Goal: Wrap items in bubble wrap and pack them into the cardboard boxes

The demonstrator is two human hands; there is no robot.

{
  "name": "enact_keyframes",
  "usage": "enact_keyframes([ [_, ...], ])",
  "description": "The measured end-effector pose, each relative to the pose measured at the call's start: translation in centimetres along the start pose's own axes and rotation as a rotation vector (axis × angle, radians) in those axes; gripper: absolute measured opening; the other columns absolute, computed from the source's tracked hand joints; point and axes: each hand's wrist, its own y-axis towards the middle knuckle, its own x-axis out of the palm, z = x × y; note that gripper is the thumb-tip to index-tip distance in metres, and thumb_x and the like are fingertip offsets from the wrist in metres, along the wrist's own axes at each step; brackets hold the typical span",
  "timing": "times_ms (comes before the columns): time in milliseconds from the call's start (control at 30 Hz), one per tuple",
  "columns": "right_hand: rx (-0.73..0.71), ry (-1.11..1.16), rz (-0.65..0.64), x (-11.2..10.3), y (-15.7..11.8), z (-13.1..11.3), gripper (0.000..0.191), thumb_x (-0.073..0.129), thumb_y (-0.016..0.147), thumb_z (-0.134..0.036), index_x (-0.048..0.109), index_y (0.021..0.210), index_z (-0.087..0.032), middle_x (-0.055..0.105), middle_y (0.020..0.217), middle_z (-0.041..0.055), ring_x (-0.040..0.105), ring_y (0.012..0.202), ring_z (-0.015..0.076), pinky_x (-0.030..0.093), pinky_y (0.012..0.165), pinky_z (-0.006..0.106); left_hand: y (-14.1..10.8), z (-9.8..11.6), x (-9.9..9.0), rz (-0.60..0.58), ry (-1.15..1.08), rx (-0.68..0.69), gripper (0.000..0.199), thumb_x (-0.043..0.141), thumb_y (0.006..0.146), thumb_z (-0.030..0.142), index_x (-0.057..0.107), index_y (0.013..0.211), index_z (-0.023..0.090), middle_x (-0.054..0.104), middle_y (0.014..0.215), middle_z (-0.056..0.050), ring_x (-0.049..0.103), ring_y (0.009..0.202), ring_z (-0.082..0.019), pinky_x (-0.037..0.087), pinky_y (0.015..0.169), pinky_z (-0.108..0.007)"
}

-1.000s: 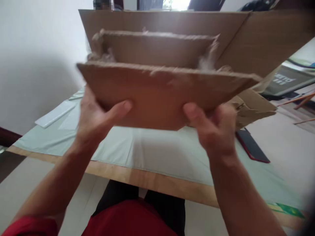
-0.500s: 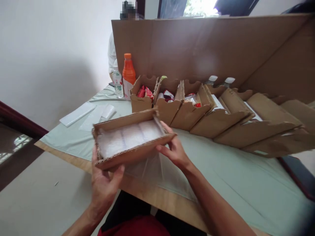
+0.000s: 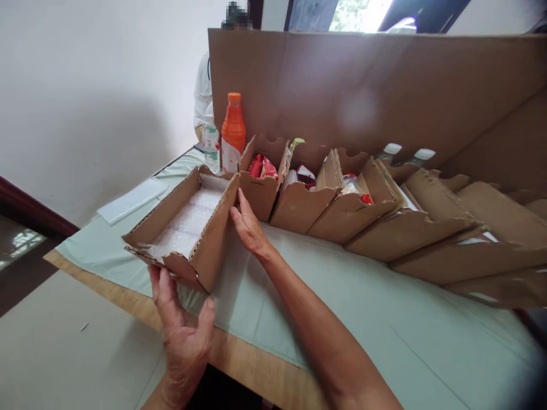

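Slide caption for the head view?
Bare left hand at the near end, right hand at the right side, of an open, rectangular brown cardboard box.

We record a white wall at left, softly shadowed; pale floor below; a table with wooden edge and pale green cloth; bright daylight in the window behind.

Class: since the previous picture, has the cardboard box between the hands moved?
Yes: against the orange-capped bottle, the cardboard box has shifted left and turned.
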Motion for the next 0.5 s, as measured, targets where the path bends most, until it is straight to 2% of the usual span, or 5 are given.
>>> enact_keyframes([
  [167, -0.062, -0.03, 0.034, 1.0, 1.5, 0.6, 0.086, 0.031, 0.1, -0.073, 0.023, 0.165, -0.018, 0.027, 0.171, 0.0114, 0.024, 0.158, 0.0217, 0.016, 0.132, 0.045, 1.0, -0.5, 0.1, 0.002, 0.025, 0.006, 0.092, 0.074, 0.087, 0.015, 0.027, 0.162, 0.042, 0.005, 0.177, -0.003, 0.005, 0.163, -0.03, 0.023, 0.129, -0.052],
  [267, -0.053, -0.067, 0.066, 1.4, 1.7, 1.3, 0.077, 0.036, 0.103, -0.064, 0.027, 0.164, -0.017, 0.03, 0.17, 0.0109, 0.026, 0.158, 0.0202, 0.019, 0.131, 0.042, 1.9, -1.0, 0.4, 0.008, 0.057, 0.019, 0.091, 0.073, 0.087, 0.016, 0.028, 0.162, 0.042, 0.007, 0.176, -0.003, 0.008, 0.162, -0.031, 0.026, 0.128, -0.052],
  [367, -0.005, -0.117, 0.108, 1.8, 0.7, 2.8, 0.06, 0.042, 0.103, -0.049, 0.042, 0.156, -0.02, 0.043, 0.163, 0.01, 0.036, 0.153, 0.0212, 0.026, 0.129, 0.042, 3.5, -1.7, 1.3, -0.018, 0.083, -0.015, 0.088, 0.07, 0.09, 0.019, 0.026, 0.163, 0.04, 0.008, 0.176, -0.004, 0.012, 0.162, -0.03, 0.031, 0.127, -0.05],
  [500, 0.086, -0.132, 0.146, 2.2, -0.9, 5.2, 0.041, 0.05, 0.098, -0.033, 0.064, 0.133, -0.019, 0.062, 0.142, 0.015, 0.055, 0.136, 0.0276, 0.039, 0.12, 0.048, 7.1, -2.9, 3.8, -0.108, 0.126, -0.048, 0.085, 0.067, 0.091, 0.023, 0.025, 0.163, 0.036, 0.012, 0.175, -0.007, 0.016, 0.161, -0.03, 0.035, 0.125, -0.05],
])
